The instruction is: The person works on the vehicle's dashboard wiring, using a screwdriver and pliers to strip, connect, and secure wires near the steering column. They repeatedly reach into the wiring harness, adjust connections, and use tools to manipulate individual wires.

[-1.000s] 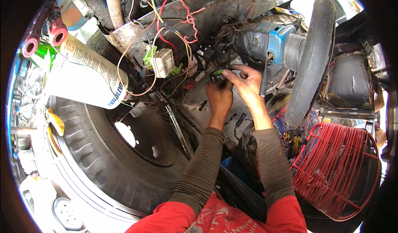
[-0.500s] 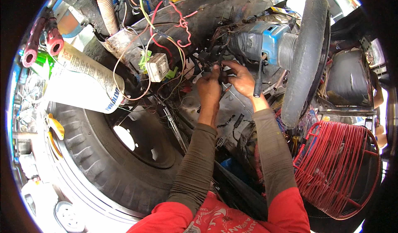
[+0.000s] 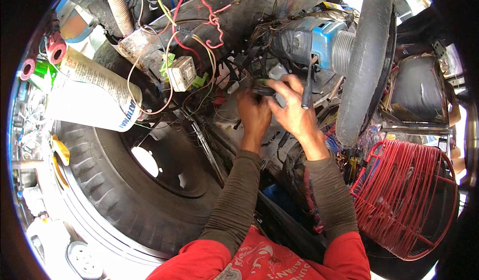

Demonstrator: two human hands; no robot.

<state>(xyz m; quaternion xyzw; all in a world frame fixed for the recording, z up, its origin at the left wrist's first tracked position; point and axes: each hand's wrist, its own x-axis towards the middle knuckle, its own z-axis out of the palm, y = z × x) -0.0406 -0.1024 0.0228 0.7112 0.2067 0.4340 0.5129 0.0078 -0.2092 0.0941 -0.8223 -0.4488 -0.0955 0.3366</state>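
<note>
Loose wires (image 3: 185,32) dangle leftward of the left hand (image 3: 253,113), clasped together with the right hand (image 3: 294,111) on a dark roll (image 3: 260,86); a leftward swing could snag them.

left side blown out white; deep shadow inside wheel (image 3: 142,180); edges curved, corners black

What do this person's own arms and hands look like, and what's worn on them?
The left hand and right hand wear no gloves. Snug, wrinkled olive-brown sleeves cover the forearms, ending near the bare wrists. Above them show the short red sleeves of a shirt with pale printing.
</note>
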